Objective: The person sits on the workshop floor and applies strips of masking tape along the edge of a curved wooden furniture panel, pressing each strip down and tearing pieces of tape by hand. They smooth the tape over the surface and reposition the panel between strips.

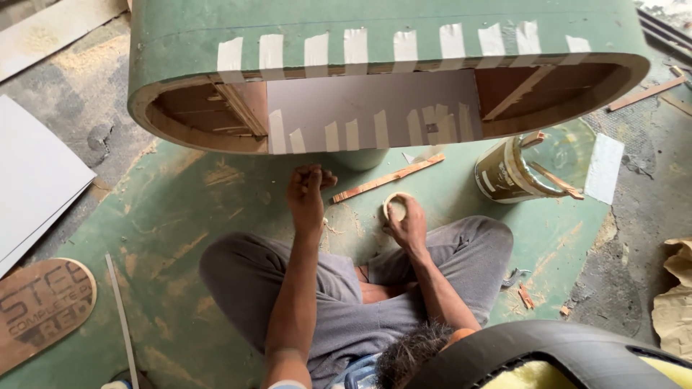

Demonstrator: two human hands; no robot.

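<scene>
Two hands reach forward: left hand (308,189) with fingers pinched together, empty; right hand (407,222), fingers curled around a tape roll (394,205).

A pale roll of masking tape (396,207) stands on edge in my right hand (407,225), low over the green floor board (180,209), near a thin wooden strip (388,177).
</scene>
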